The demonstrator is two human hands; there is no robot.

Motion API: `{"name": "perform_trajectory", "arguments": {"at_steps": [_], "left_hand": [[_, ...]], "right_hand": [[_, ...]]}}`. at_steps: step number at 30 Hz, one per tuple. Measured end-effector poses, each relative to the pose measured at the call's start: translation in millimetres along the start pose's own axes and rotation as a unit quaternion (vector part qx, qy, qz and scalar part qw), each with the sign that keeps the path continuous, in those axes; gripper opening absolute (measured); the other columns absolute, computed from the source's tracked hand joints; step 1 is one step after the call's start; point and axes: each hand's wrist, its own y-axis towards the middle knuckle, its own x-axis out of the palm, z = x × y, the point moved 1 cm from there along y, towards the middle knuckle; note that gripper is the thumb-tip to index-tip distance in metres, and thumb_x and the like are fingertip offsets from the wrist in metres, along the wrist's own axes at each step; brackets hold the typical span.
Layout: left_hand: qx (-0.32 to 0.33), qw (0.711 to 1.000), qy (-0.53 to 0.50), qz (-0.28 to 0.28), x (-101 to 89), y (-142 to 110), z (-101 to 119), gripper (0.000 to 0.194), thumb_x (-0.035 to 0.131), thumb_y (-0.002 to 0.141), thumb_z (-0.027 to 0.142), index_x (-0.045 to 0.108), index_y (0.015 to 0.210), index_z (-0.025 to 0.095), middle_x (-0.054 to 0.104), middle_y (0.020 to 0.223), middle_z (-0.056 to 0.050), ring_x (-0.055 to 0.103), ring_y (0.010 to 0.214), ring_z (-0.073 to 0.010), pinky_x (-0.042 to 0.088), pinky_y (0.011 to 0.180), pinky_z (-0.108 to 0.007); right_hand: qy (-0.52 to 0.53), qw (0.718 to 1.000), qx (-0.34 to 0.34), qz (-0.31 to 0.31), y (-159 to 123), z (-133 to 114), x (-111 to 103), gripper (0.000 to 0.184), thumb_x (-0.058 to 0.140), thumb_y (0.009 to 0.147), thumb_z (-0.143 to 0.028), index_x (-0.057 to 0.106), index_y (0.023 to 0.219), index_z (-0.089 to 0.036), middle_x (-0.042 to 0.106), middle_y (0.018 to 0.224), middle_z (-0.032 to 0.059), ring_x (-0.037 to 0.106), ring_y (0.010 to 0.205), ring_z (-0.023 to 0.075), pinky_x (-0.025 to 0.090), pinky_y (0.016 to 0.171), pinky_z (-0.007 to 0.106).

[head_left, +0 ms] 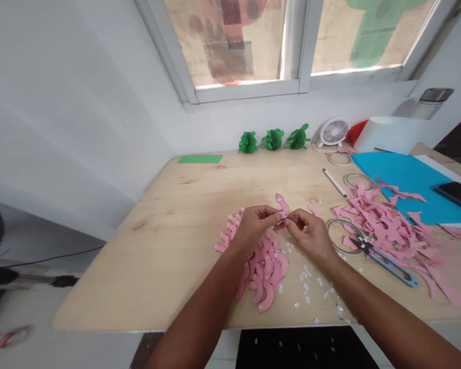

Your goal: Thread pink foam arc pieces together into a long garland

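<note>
My left hand (259, 223) pinches a curved pink paper piece (281, 204) above the middle of the table. Close to its right, my right hand (307, 230) has its fingertips pressed together at the lower end of the same piece. Whether those right fingertips grip the paper or a tiny bit on it is too small to tell. Under and around my left hand lies a pile of curved pink paper pieces (267, 266), some with small white tabs at their ends. Part of the pile is hidden by my left hand and forearm.
Pink paper scraps (392, 220) heap on the right beside tape rolls (340, 159), blue-handled snips (392, 264) and a white pen (334, 182). Blue paper (411, 177) carries a phone (459, 197). Green paper turtles (273, 139) and a small fan (333, 132) stand behind. White bits (306, 287) litter the front.
</note>
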Motion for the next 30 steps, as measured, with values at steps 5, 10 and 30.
{"name": "perform_trajectory", "arguments": {"at_steps": [5, 10, 30], "left_hand": [[-0.011, 1.000, 0.011, -0.004, 2.2, 0.7, 2.2, 0.012, 0.069, 0.066, 0.025, 0.067, 0.063, 0.013, 0.060, 0.058, 0.000, 0.052, 0.057, -0.0094, 0.041, 0.060, -0.023], [-0.009, 0.999, 0.029, -0.009, 3.2, 1.3, 3.2, 0.013, 0.069, 0.064, 0.025, 0.066, 0.062, 0.012, 0.059, 0.058, 0.000, 0.051, 0.056, -0.0099, 0.040, 0.057, -0.023], [-0.012, 0.999, 0.047, -0.018, -0.6, 2.7, -1.0, 0.010, 0.068, 0.065, 0.022, 0.065, 0.062, 0.012, 0.057, 0.057, 0.001, 0.050, 0.054, -0.0089, 0.038, 0.055, -0.022]], "right_hand": [[0.016, 1.000, 0.021, -0.002, 1.0, 4.3, 2.0, 0.017, 0.055, 0.076, -0.029, 0.054, 0.062, -0.018, 0.046, 0.054, -0.0037, 0.042, 0.049, 0.0107, 0.033, 0.047, 0.022], [0.045, 0.998, 0.047, -0.019, 2.6, 5.9, 1.9, 0.016, 0.055, 0.073, -0.026, 0.052, 0.060, -0.018, 0.044, 0.051, -0.0048, 0.041, 0.047, 0.0102, 0.030, 0.044, 0.021], [0.052, 0.996, 0.061, -0.023, 1.8, 4.1, 3.7, 0.016, 0.054, 0.069, -0.025, 0.047, 0.057, -0.018, 0.044, 0.051, -0.0042, 0.041, 0.048, 0.0098, 0.030, 0.044, 0.021]]}}
